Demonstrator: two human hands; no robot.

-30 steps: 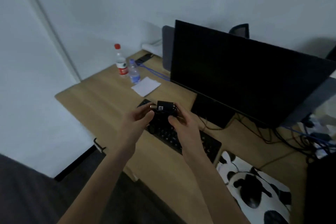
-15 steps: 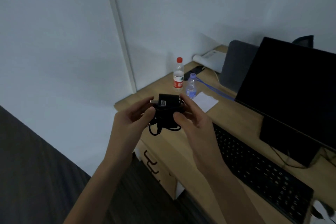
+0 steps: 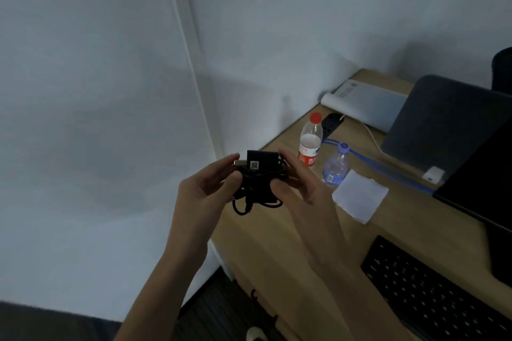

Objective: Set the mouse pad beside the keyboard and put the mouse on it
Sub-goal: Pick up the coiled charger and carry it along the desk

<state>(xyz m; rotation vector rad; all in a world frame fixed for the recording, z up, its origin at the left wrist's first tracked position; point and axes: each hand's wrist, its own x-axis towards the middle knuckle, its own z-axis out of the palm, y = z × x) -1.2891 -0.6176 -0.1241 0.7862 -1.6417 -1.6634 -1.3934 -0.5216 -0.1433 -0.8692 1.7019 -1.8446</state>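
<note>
Both hands are raised in front of the chest over the near left corner of the light wooden table, and together they hold a small black wired mouse with its thin black cable bundled around it and a white code sticker facing the camera. The left hand closes its fingers on the bundle's left side, next to the metal plug tip; the right hand pinches its right side with thumb and fingers. A loop of cable hangs below the hands. The black flat keyboard lies low and to the right, nearer the right hand, its long axis running diagonally away toward the lower right corner. No mouse pad shows in this view, so it presumably lies past the keyboard's far end, and the mouse's way there probably leads rightward.
</note>
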